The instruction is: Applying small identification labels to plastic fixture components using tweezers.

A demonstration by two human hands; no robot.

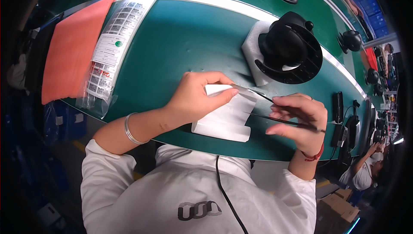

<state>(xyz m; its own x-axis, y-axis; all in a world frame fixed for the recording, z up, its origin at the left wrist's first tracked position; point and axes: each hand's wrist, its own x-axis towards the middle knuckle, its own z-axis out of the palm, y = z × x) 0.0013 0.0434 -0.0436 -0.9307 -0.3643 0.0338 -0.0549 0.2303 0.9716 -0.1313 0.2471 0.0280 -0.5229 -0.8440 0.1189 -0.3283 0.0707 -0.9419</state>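
Note:
Over the near part of the green table, my left hand (195, 94) is closed, thumb and fingers pinching the top edge of a curled white sheet (234, 115). The sheet's lower end bends up off the tabletop. A small greyish strip (244, 89) shows at the pinched edge. My right hand (301, 117) is closed around dark tweezers (284, 122), with their two arms spread apart. One tip of the tweezers reaches the strip beside my left fingertips; the other lies over the sheet. Part of the sheet is hidden behind my left hand.
A black rounded device (290, 46) rests on a white foam block (254, 55) beyond my right hand. At the left lie a plastic-wrapped label pack (114, 44) and orange sheets (73, 49). Black items (340, 107) stand at the right edge. Another person (365, 167) sits far right.

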